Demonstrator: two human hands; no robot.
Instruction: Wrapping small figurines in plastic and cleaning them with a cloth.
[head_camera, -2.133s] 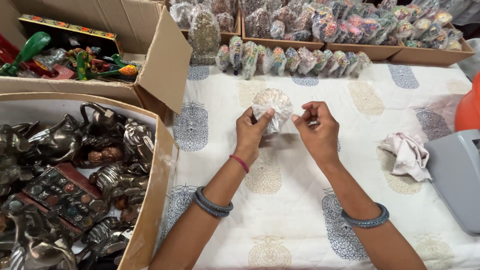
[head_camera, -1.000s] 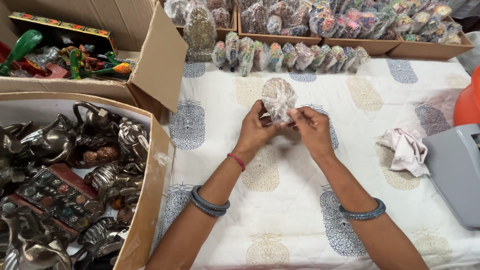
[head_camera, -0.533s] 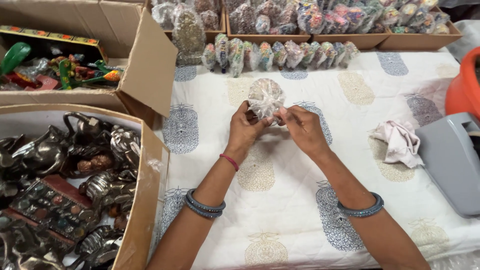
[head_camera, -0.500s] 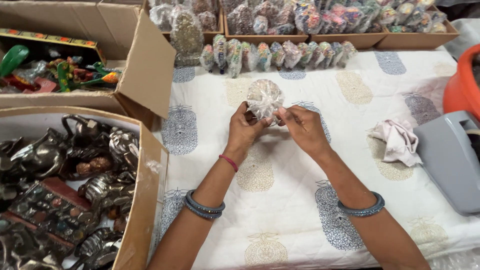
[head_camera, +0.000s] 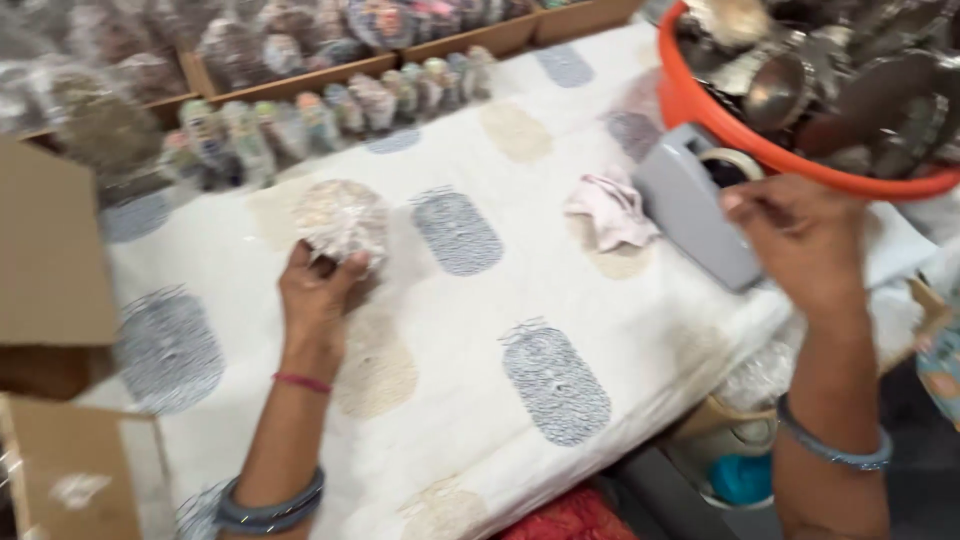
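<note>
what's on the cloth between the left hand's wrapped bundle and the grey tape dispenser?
In the head view, between the wrapped bundle and the grey tape dispenser lies a crumpled pink rag on the patterned tablecloth, close to the dispenser.

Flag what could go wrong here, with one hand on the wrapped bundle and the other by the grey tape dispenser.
The left hand alone grips the round plastic-wrapped bundle; its loose wrap might open. The right hand works beside the grey tape dispenser near the cloth-covered table's edge; a tug could shift it. The orange tub of metal pieces crowds that hand.
</note>
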